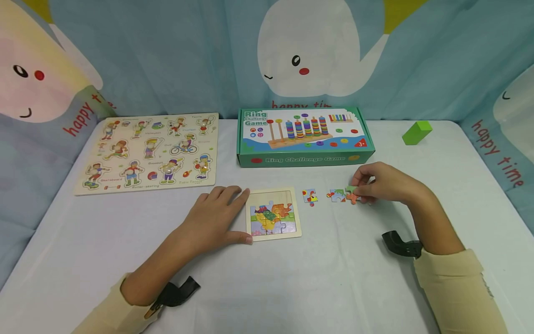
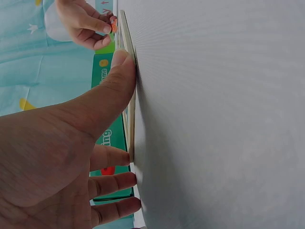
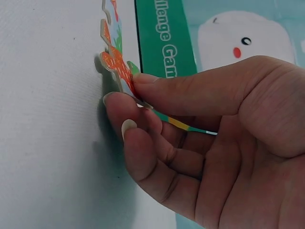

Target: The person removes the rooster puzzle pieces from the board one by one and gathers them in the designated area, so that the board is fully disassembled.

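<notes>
My left hand (image 1: 214,220) lies at the left side of a small wooden puzzle tray (image 1: 298,218). Its thumb (image 2: 112,88) touches the near corner and the index finger reaches the far one. Several joined pieces (image 1: 267,225) fill the lower part of that tray. To its right, my right hand (image 1: 384,183) pinches an orange and green puzzle piece (image 3: 123,71) between thumb and fingers. A blue and green puzzle piece (image 1: 337,195) sits against its left edge; whether they interlock I cannot tell. Another loose puzzle piece (image 1: 310,196) lies nearer the tray.
At the back stands a green ring game box (image 1: 306,160). A large wooden peg puzzle board (image 1: 162,153) with sports figures lies back left. The green block (image 1: 417,133) is at the back right. A whale-print curtain (image 1: 200,55) hangs behind the white table (image 1: 267,297).
</notes>
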Motion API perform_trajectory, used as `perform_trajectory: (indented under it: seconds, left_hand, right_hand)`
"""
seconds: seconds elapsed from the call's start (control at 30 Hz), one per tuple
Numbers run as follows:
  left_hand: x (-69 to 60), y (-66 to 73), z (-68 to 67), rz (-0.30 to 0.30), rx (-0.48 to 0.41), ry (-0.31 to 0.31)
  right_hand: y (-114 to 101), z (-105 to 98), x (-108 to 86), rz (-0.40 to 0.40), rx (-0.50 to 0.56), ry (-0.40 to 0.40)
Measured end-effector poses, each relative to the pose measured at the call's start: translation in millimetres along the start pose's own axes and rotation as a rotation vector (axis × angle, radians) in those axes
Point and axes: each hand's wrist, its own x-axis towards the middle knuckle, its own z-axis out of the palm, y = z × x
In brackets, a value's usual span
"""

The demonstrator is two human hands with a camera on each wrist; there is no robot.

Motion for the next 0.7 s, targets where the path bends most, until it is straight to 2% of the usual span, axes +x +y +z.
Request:
perform_trajectory:
  seconds: [0.27, 0.47, 0.7]
  left_hand:
    - [0.4, 0.7, -1.1, -0.006, 0.008, -0.006]
    - [0.4, 1.2, -2.2, -0.007, 0.008, -0.004]
    - [0.1, 1.3, -1.5, -0.003, 0.000, -0.008]
  right_hand:
    - [-1.9, -3.0, -2.7, 0.004, -0.027, -0.040]
    - [-1.8, -0.7, -0.3, -0.002, -0.004, -0.005]
    - [4.0, -6.2, -3.1, 0.010, -0.004, -0.001]
